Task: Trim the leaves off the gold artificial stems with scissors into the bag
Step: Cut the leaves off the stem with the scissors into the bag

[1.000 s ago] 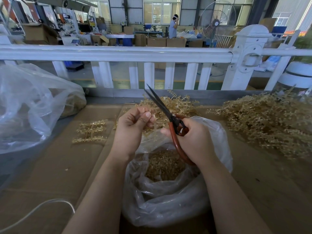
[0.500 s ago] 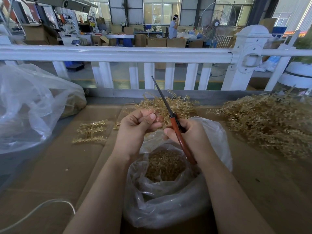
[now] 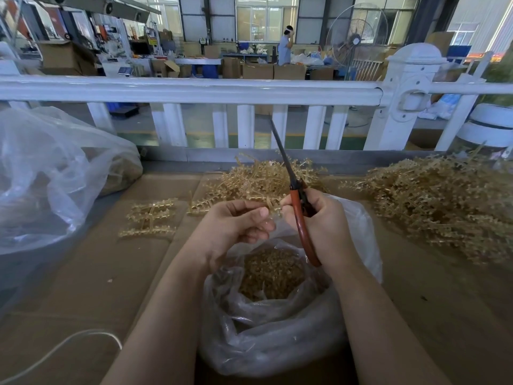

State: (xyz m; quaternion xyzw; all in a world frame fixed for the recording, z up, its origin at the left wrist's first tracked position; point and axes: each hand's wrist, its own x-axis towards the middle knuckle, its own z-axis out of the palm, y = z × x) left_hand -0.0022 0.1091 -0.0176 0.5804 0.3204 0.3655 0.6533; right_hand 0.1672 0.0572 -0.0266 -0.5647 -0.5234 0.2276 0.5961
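White railing [image 3: 194,88] behind bench, big fan [image 3: 356,40] & boxes [image 3: 258,70] beyond, white cable [image 3: 55,351] front-left.

bag [image 3: 277,329] before stems [image 3: 263,182] (leaves [image 3: 272,273] inside)

i have bare cardboard [image 3: 83,287] open to my near left, crossed only by a white cable [image 3: 55,350]. the clear bag [image 3: 277,343] blocks the centre, gold piles [image 3: 433,207] crowd the right and far middle, a big plastic sack [image 3: 50,176] fills the left, and a white railing [image 3: 194,91] walls off the far edge.
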